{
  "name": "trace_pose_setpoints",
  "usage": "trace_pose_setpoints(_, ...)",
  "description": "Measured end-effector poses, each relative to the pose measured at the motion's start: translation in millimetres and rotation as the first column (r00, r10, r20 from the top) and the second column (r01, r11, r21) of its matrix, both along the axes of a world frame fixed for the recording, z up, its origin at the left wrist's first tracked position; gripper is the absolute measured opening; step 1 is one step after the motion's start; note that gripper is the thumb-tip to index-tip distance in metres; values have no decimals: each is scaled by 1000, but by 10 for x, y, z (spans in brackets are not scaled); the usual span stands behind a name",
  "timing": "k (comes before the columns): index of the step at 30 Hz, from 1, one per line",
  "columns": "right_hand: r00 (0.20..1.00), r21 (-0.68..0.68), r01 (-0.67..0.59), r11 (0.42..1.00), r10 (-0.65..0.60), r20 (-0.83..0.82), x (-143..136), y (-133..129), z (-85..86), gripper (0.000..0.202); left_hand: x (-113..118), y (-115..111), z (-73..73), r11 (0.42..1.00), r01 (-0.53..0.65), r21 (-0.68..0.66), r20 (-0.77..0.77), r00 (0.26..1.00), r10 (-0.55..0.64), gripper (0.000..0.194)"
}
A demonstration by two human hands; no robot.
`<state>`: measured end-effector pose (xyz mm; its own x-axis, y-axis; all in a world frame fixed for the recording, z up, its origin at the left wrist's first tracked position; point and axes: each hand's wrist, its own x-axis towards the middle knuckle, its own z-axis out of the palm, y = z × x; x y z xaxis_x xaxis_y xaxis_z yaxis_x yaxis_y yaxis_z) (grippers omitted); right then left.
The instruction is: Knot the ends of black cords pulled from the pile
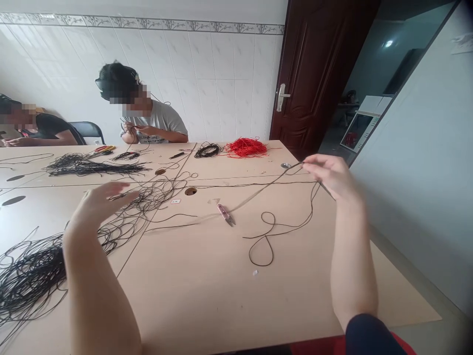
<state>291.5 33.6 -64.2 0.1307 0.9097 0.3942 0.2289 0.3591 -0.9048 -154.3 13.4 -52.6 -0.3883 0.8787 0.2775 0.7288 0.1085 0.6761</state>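
My right hand (pixel 330 175) is raised over the right part of the table, with thumb and fingers pinched on a thin black cord (pixel 266 186). From these fingers the cord runs down to the left, across the tabletop. Another length of cord (pixel 283 226) lies in loose loops below my right hand. My left hand (pixel 105 203) hovers above a loose tangle of black cord (pixel 155 195), thumb and fingers apart and seemingly holding nothing. A pair of thread snips (pixel 225 215) lies on the table between my hands.
A big heap of black cord (pixel 33 276) lies at the left, and a black bundle (pixel 88 165) farther back. Red cord (pixel 247 147) and a black coil (pixel 207 150) lie at the far edge. Two people sit opposite; one (pixel 155 121) handles cord. The table (pixel 207 296) has round holes.
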Motion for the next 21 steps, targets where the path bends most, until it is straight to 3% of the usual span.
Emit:
trace_pose_setpoints(2,985,-13,-104,994,105,138,-246,-139,71,15,371,-31,75,991,106,81,48,993,-111,40)
trace_pose_setpoints(4,945,-26,-214,976,214,247,-462,-272,115,14,809,-105,92,944,288,164,76,950,-303,36)
trace_pose_setpoints(7,888,-50,-358,932,356,292,-694,-411,127,13,1401,-271,11,800,578,161,99,797,-596,34)
trace_pose_setpoints(9,859,-47,-430,902,424,288,-787,-455,114,12,1646,-372,-67,664,725,183,123,654,-747,28)
trace_pose_setpoints(10,847,-43,-454,890,447,287,-819,-466,107,11,1715,-408,-100,631,751,195,128,618,-776,22)
trace_pose_setpoints(12,832,-41,-487,873,477,284,-863,-477,95,10,1772,-447,-140,618,756,215,136,604,-785,14)
trace_pose_setpoints(14,822,-42,-505,862,496,281,-892,-485,89,11,1768,-453,-150,612,763,207,186,583,-791,13)
trace_pose_setpoints(17,815,-43,-515,856,505,283,-922,-498,86,11,1755,-444,-143,553,810,197,322,479,-817,18)
trace_pose_setpoints(21,817,-72,-509,858,508,274,-916,-496,80,12,1756,-432,-152,592,789,165,334,520,-786,13)
